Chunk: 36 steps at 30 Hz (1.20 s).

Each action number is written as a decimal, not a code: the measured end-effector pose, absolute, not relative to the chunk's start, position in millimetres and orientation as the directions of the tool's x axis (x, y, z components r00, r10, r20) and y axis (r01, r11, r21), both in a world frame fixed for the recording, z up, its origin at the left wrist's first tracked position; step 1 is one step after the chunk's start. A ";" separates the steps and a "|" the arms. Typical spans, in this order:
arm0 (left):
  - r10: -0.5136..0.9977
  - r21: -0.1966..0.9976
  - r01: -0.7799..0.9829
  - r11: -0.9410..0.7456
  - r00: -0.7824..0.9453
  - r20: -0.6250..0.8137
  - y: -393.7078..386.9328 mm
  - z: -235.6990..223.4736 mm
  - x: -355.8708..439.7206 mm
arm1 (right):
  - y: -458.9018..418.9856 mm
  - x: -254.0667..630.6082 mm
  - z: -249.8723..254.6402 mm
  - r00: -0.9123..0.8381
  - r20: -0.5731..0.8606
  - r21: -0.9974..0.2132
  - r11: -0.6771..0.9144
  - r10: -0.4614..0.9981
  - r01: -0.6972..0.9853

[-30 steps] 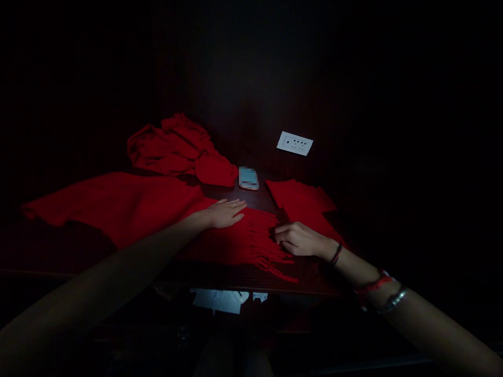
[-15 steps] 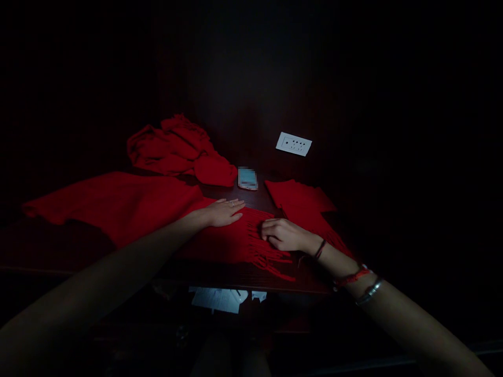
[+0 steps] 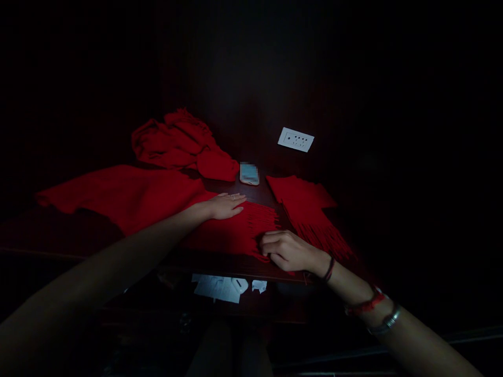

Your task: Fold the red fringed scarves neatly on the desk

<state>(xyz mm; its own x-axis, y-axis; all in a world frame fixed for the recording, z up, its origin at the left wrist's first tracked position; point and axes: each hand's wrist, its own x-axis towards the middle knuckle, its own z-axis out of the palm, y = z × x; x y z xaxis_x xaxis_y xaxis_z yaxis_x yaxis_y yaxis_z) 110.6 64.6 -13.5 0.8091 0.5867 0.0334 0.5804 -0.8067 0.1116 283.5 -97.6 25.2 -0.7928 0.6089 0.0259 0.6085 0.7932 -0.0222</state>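
A red fringed scarf [image 3: 147,196] lies across the dark tabletop, its tassels toward the right. My left hand [image 3: 228,206], a ring on one finger, rests flat on the scarf just left of the fringe with its fingers stretched out. At the near corner of the fringe [image 3: 261,217], my right hand [image 3: 283,250] is closed, fingers curled around some tassels; its fingertips are partly hidden. Bracelets circle the right wrist and forearm. A second red fringed scarf [image 3: 302,201] lies folded to the right of my right hand.
Behind the left side sits a crumpled red cloth heap [image 3: 176,141]. A phone [image 3: 249,174] lies at the back middle, below a white wall socket [image 3: 296,140]. Under the table's front edge [image 3: 231,273] are papers [image 3: 218,288] on a lower shelf. Surroundings are very dark.
My right hand has moved down toward the near edge of the fringe, staying closed. My left hand stays flat on the scarf. The view has tilted slightly.
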 end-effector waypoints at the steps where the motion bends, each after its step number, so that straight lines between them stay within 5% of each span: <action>1: 0.585 0.109 0.578 -0.808 0.811 0.033 65.2 -13.8 110.6 | -101.7 289.9 24.7 -0.777 0.011 -0.008 0.777 0.630 0.630; 7: 0.589 0.109 0.583 -0.805 0.807 0.032 68.3 -16.2 111.7 | -124.6 317.7 48.8 -0.691 -0.080 0.048 0.695 0.719 0.718; 13: 0.594 0.106 0.589 -0.801 0.804 0.024 65.4 -13.0 111.5 | -111.9 288.2 56.8 -0.725 0.158 -0.028 0.737 0.670 0.675; 20: 0.590 0.119 0.583 -0.804 0.806 0.036 65.7 -13.9 110.1 | -105.2 291.8 27.3 -0.747 -0.012 0.006 0.747 0.664 0.664; 28: 0.590 0.121 0.583 -0.803 0.807 0.025 65.3 -11.8 111.2 | -119.1 308.1 46.2 -0.648 0.143 -0.065 0.661 0.748 0.748; 32: 0.588 0.117 0.581 -0.805 0.809 0.026 63.4 -10.4 109.3 | -103.7 274.4 38.7 -0.741 0.049 -0.054 0.743 0.669 0.667; 36: 0.585 0.117 0.578 -0.807 0.811 0.028 65.4 -12.1 109.3 | -110.7 290.3 30.1 -0.665 -0.019 0.016 0.665 0.747 0.747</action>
